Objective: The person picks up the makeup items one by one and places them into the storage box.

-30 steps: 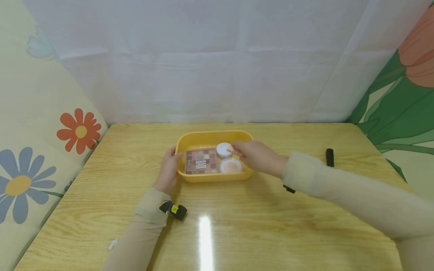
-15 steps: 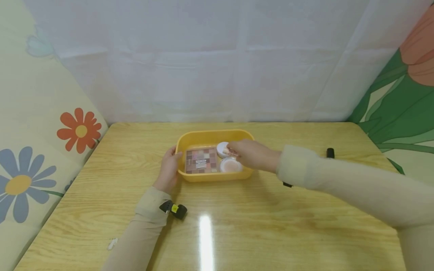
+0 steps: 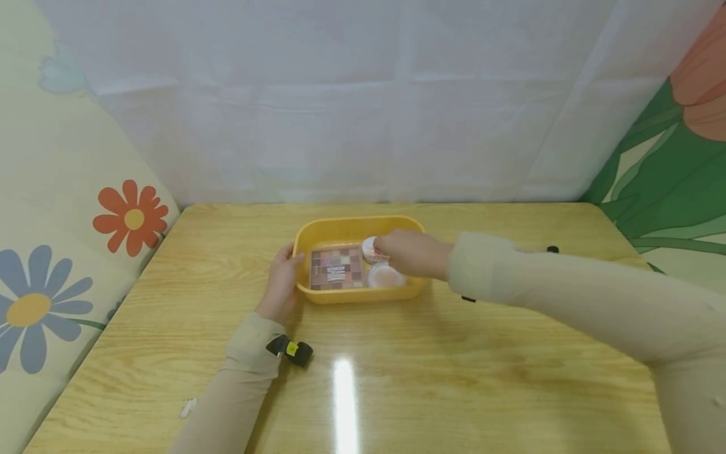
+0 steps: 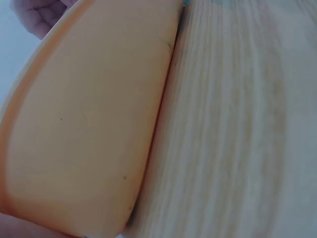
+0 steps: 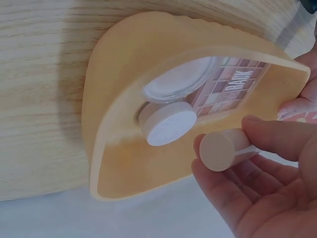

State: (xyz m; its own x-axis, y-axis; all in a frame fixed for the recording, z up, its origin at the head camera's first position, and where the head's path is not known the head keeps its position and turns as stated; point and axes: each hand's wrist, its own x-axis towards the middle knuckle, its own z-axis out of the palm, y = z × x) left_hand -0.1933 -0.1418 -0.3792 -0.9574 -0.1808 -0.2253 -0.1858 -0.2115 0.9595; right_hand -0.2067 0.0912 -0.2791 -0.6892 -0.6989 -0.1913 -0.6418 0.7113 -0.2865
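Around the left wall of a yellow tray (image 3: 351,297) on the desk (image 3: 454,378), the left hand (image 3: 280,280) holds on with its thumb over the rim; how its other fingers lie against the outside cannot be told fully. Over the tray's right part is the right hand (image 3: 408,251), and the right wrist view shows its thumb and fingers pinching a small pale peach cylinder (image 5: 218,151), round end towards that camera. The cylinder is at the tray's opening, apart from the white jar (image 5: 171,124) beside it in that view.

Inside the tray, a flat palette (image 3: 336,270) of pink and brown squares lies on the left, its lettering partly lost to glare. To its right are the white jar, further from the person and partly covered by the right hand, and a clear-rimmed round case (image 3: 386,276) nearer the person.

On the desk, small white bits (image 3: 188,408) lie beside the left sleeve (image 3: 238,375), and a dark object (image 3: 553,250) shows just past the right sleeve (image 3: 544,287), mostly hidden by it. Behind the desk hangs a white cloth (image 3: 340,113), with flower-patterned panels (image 3: 133,219) at both sides
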